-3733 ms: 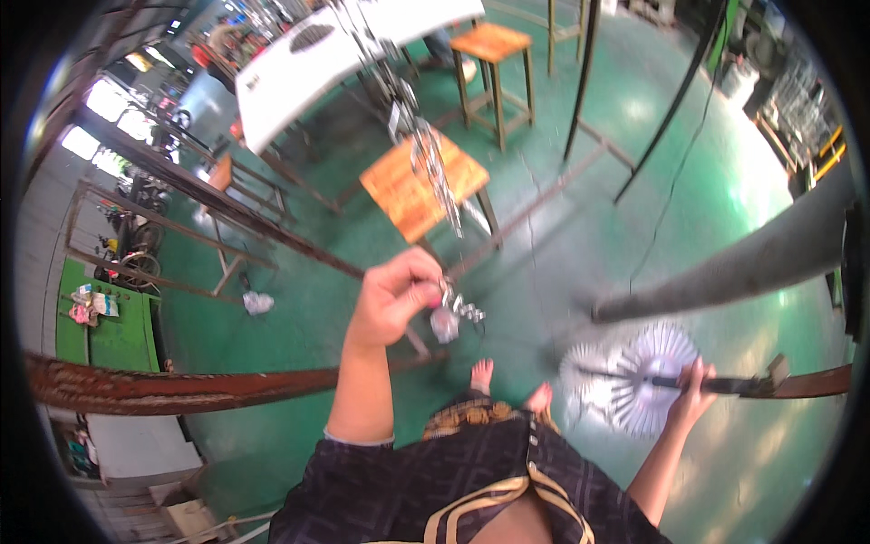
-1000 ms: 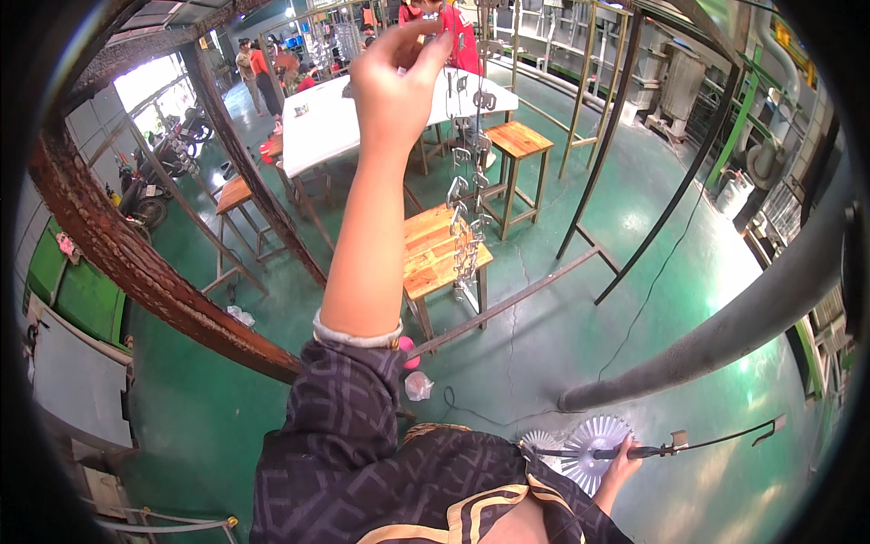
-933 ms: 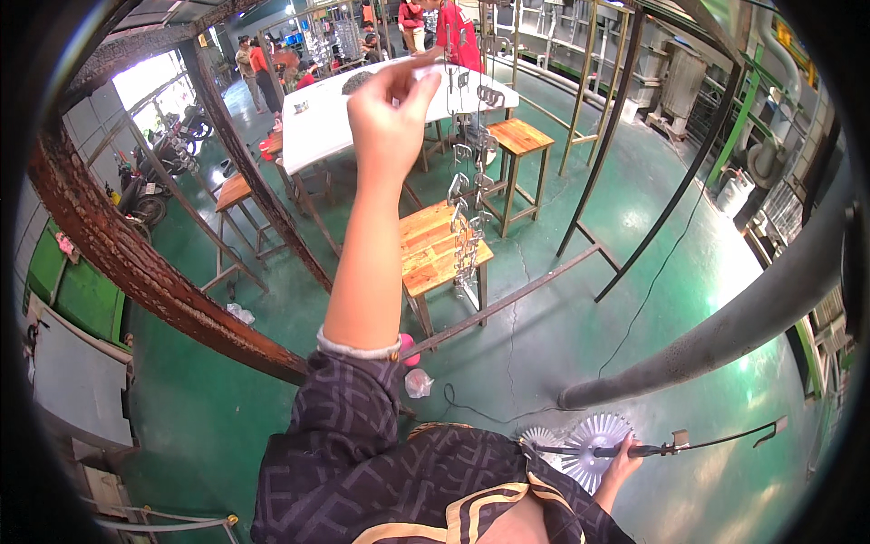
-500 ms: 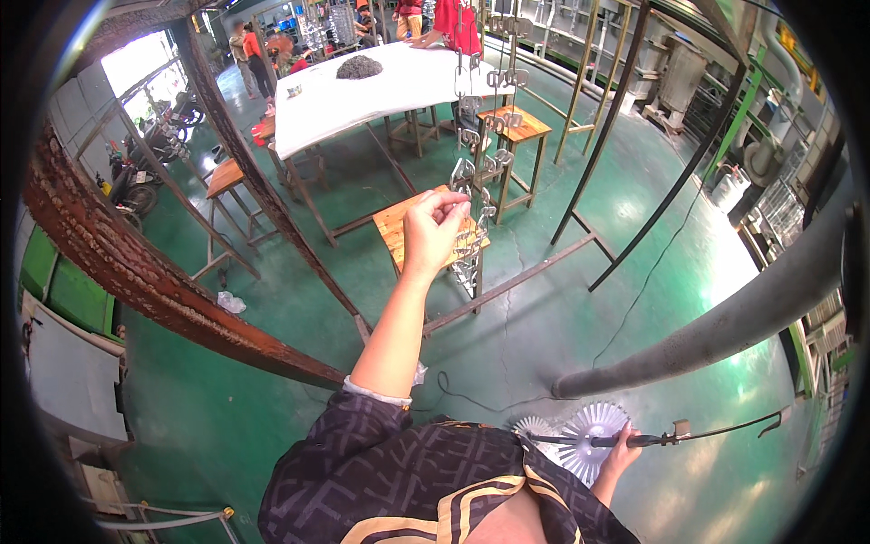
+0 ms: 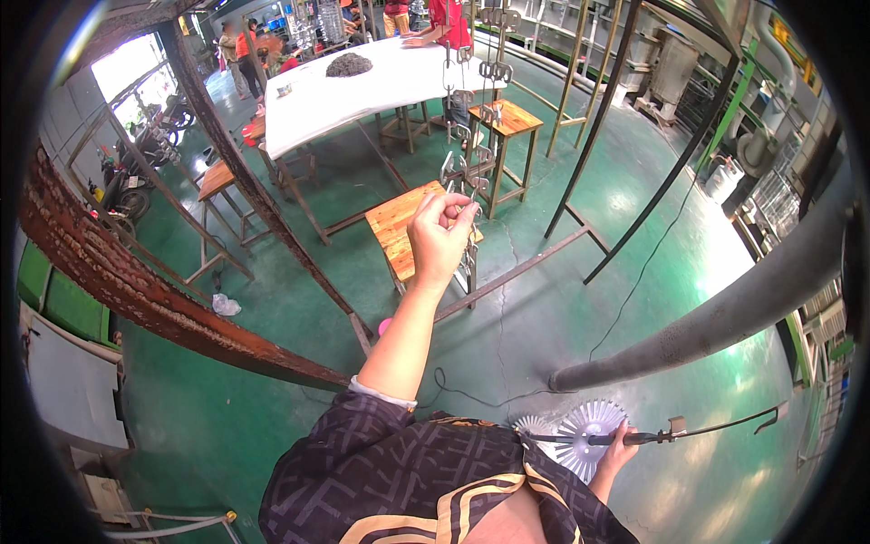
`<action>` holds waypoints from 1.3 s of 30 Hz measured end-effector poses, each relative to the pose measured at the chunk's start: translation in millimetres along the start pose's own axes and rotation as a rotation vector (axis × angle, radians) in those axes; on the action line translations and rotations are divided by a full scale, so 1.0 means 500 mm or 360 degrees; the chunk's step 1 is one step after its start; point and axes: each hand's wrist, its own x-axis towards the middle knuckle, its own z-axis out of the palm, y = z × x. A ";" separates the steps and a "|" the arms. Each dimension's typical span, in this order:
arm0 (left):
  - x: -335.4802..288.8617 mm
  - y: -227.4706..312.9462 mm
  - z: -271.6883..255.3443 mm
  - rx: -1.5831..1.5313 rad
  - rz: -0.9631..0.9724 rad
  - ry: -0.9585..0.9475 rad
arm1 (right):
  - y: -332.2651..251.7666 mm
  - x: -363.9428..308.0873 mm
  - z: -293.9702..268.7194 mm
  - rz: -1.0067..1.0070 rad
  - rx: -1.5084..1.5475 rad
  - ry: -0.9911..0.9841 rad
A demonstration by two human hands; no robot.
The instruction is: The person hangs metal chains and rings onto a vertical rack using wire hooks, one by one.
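My left hand (image 5: 441,238) is stretched forward, its thumb and fingers pinched together beside a hanging strand of small metal clips (image 5: 471,163). What lies between the fingertips is too small to make out. Low on the right, my right hand (image 5: 616,453) wraps round a thin black rod (image 5: 645,438) that ends in a bent hook. Along this rod sit a large silvery finned disc (image 5: 580,422) and a smaller finned disc (image 5: 533,423). More metal clips hang above and behind my left hand.
A wooden stool (image 5: 399,220) stands behind the strand. Beyond it is a white-topped table (image 5: 362,107) with a dark heap on it. A rusty beam (image 5: 154,281) rises on the left, a thick grey pipe (image 5: 689,335) on the right. A cable (image 5: 489,399) crosses the floor; people work at the back.
My left hand has shifted slightly right and down, its fingers still pinched at the strand. The view has turned a little. My right hand keeps hold of the rod.
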 end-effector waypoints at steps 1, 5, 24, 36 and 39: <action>-0.004 0.002 0.003 0.0008 0.0030 0.0009 | 0.002 0.000 -0.001 0.0001 -0.0007 0.0002; -0.005 0.002 0.016 -0.0027 -0.0029 0.0138 | -0.001 0.000 -0.002 -0.0039 -0.0030 0.0016; -0.001 -0.003 0.028 0.0390 0.0027 0.0211 | 0.004 0.007 -0.004 0.0026 0.0025 0.0002; 0.000 -0.021 0.041 0.0202 -0.0112 0.0173 | 0.003 0.011 -0.004 -0.0034 0.0041 0.0014; -0.002 -0.019 0.028 0.0089 -0.0171 0.0111 | 0.010 0.010 -0.006 0.0000 0.0061 0.0030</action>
